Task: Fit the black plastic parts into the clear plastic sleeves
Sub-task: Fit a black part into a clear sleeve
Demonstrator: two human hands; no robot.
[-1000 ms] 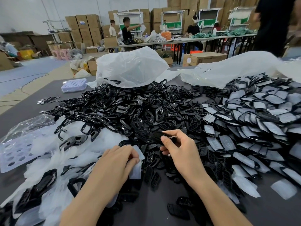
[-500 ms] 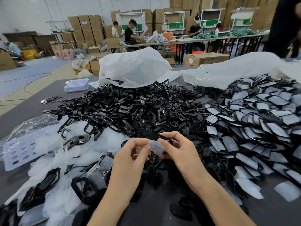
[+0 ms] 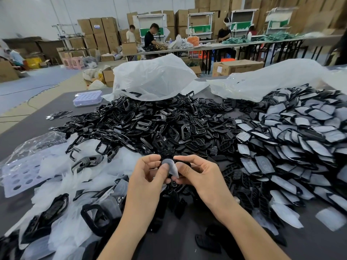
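On the dark grey counter [image 3: 28, 132], listed by size:

- Heap of loose black parts [image 3: 150, 124]: frames, grilles and shells, spread across the middle from the far edge down to the hands
- Pile of sleeved parts [image 3: 291, 137]: black pieces already inside clear covers, overlapping like scales along the whole right side
- Drift of empty sleeves [image 3: 54, 164]: translucent white, along the left side, with several larger black frames [image 3: 95, 218] lying on and among them
- Two white plastic bags: one [image 3: 150, 77] slumped open at the far end of the heap, the other [image 3: 272, 77] stretched along the far right
- Perforated sheet [image 3: 20, 175]: pale, with round holes, partly under a crumpled clear bag at the left edge
- Stack of perforated trays [image 3: 88, 97]: pale lilac, far left, apart from the heap
- Scatter of small flat discs [image 3: 58, 115]: just beyond the heap's left edge

Held above the near edge of the heap:

- Left grip [image 3: 148, 177]: narrow, thumb and curled fingers pinching the left edge of the clear sleeve
- Right grip [image 3: 199, 175]: narrow, index finger and thumb pinching a black part against the sleeve's right edge
- Clear sleeve [image 3: 170, 167]: small, rounded at the top, upright between the two grips and touching both
- Black part [image 3: 187, 163]: mostly hidden behind the right fingers; how far it sits in the sleeve cannot be told
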